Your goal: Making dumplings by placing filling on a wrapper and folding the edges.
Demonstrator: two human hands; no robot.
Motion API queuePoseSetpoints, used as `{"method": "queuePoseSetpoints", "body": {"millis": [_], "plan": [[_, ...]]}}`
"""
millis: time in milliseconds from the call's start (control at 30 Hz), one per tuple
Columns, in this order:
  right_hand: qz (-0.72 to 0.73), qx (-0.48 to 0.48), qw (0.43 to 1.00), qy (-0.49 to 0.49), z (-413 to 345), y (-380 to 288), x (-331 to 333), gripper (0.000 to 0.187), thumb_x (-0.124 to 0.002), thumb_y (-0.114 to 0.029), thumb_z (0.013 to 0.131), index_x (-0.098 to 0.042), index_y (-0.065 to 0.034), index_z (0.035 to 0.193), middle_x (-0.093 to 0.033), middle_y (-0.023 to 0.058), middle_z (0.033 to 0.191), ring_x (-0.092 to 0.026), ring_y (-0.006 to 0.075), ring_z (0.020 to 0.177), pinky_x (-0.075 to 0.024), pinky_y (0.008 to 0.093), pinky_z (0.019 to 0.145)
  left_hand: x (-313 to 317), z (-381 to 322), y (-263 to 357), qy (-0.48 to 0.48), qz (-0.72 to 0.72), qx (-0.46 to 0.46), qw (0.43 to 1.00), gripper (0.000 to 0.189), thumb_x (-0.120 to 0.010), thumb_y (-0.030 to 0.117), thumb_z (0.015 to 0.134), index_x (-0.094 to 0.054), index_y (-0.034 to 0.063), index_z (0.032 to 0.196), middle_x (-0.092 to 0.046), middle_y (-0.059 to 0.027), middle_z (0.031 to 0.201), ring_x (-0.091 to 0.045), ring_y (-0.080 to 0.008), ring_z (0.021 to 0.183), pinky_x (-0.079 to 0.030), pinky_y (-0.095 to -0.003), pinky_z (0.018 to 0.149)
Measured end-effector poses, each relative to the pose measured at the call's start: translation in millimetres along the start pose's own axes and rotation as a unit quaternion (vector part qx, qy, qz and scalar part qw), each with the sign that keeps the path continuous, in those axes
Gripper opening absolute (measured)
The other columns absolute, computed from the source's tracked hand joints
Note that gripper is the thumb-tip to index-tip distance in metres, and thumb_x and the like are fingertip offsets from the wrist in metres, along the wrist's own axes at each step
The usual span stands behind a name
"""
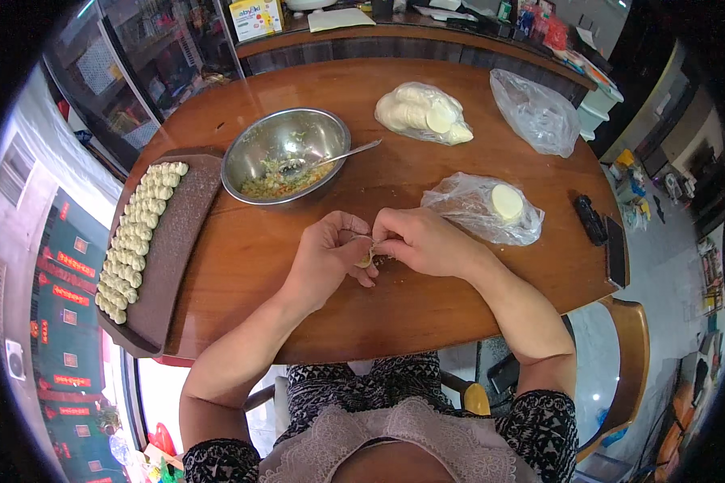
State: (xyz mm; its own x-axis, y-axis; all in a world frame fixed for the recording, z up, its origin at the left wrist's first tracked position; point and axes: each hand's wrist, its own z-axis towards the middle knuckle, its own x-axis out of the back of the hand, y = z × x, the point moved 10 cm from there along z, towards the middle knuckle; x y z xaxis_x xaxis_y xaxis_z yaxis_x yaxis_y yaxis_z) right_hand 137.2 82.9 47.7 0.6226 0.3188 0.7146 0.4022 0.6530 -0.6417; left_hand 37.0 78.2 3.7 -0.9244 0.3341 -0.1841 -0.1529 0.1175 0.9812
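Above the table's front part, my left hand [332, 256] cradles a small filled dumpling [365, 259], mostly hidden by the fingers. My right hand [414, 238] pinches the edge of its wrapper between thumb and forefinger. Just beyond my hands stands a stainless steel bowl [290, 130] with chopped vegetable filling [284, 181] and a metal spoon [353, 152] leaning on its rim. To the right, a round dough wrapper [507, 201] lies on a clear plastic bag [459, 205]. Rows of folded dumplings [130, 244] fill the left side of a brown tray [184, 223].
A bag of stacked wrappers [423, 113] and a crumpled plastic bag [538, 115] lie at the back of the wooden table [241, 284]. Near its right edge are a black object [590, 220] and a phone [616, 252]. A wooden chair [631, 350] stands at the right.
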Motion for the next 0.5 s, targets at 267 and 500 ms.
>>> {"method": "queuePoseSetpoints", "body": {"millis": [267, 500], "plan": [[-0.016, -0.027, 0.999, 0.002, 0.7, -0.2, 4.1, 0.014, -0.065, -0.011, 0.086, -0.056, -0.0013, 0.090, -0.066, 0.0199, 0.082, -0.064, 0.0412, 0.083, -0.0489, 0.0481, 0.068, 4.8, 0.1, -3.2, 0.003, -0.132, 0.038, 0.991, 0.016, -0.048, 0.008, 0.097, -0.054, -0.0032, 0.107, -0.065, -0.0164, 0.090, -0.068, -0.0256, 0.069, -0.059, -0.0349, 0.056], [-0.015, -0.026, 1.000, 0.007, -0.1, 1.9, 6.7, 0.014, -0.063, -0.013, 0.088, -0.056, -0.0016, 0.090, -0.066, 0.0198, 0.082, -0.064, 0.0412, 0.081, -0.0487, 0.0487, 0.068, 5.2, 0.8, -2.2, 0.001, -0.135, 0.041, 0.990, 0.016, -0.052, 0.003, 0.094, -0.055, -0.0039, 0.108, -0.066, -0.0159, 0.091, -0.068, -0.0243, 0.072, -0.059, -0.0339, 0.060]]}}
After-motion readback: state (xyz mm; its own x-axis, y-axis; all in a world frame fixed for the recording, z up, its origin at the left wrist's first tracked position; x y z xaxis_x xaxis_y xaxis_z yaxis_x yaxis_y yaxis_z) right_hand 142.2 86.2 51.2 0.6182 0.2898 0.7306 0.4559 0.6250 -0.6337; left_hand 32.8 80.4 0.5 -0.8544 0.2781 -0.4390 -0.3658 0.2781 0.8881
